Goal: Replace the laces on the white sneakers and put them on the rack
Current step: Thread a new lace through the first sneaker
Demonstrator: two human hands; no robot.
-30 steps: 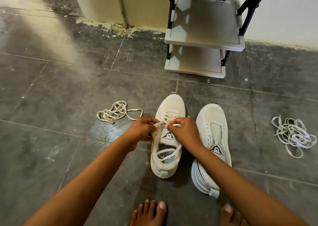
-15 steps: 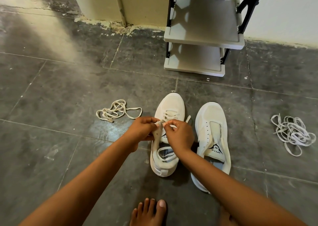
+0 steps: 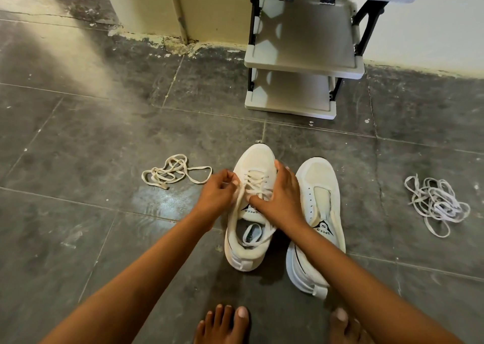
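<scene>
Two white sneakers stand side by side on the grey floor, toes pointing away from me. The left sneaker [image 3: 258, 160] carries a cream lace [image 3: 255, 183] threaded through its eyelets. My left hand [image 3: 217, 195] pinches one end of that lace at the shoe's left side. My right hand [image 3: 281, 199] lies spread over the shoe's right side, with the thumb pressing on the tongue. The right sneaker [image 3: 320, 186] has bare eyelets and no lace. A grey shelf rack [image 3: 303, 66] stands against the wall straight ahead.
A loose cream lace [image 3: 174, 172] lies on the floor left of the shoes. A tangle of whiter laces [image 3: 436, 203] lies at the far right. My bare feet [image 3: 224, 322] show at the bottom edge. A pale wall corner [image 3: 146, 5] rises at the back left.
My right hand has let go of the lace and spread flat over the left sneaker. My left hand keeps pinching its lace end. The view has shifted slightly.
</scene>
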